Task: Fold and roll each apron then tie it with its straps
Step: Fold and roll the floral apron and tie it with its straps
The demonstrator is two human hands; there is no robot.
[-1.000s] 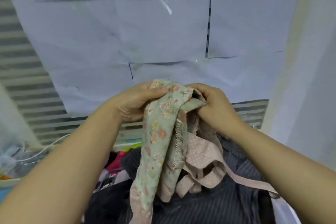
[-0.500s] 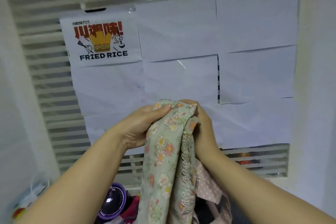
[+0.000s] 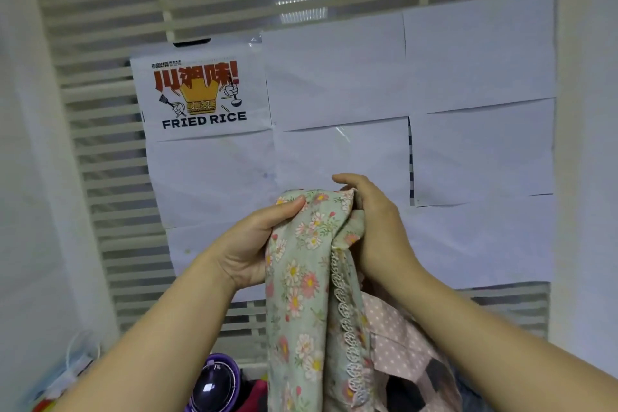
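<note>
A slatted screen point(image 3: 110, 177) stood behind the hands, papered with white sheets point(image 3: 475, 150). A poster point(image 3: 200, 94) reading FRIED RICE hung above and to the left of the left hand point(image 3: 254, 244). A pale wall point(image 3: 30, 177) closed the side beyond the left forearm. The space outward of both forearms was open.

Both hands were raised side by side and held the apron point(image 3: 301, 278), a green floral cloth, by its bunched top edge. The left hand gripped it with the thumb pressed across the front just under the edge; its fingers were hidden behind the cloth. The right hand point(image 3: 378, 231) clutched the gathered edge from the other side, its forefinger lifted over the top. The apron hung straight down between the forearms and out of view at the bottom. A lace trim point(image 3: 347, 328) ran down its free edge below the right hand.

Under the right wrist hung pink dotted cloth point(image 3: 401, 344), touching the apron. Below the left forearm sat a purple round object point(image 3: 214, 385), apart from the apron's left edge.
</note>
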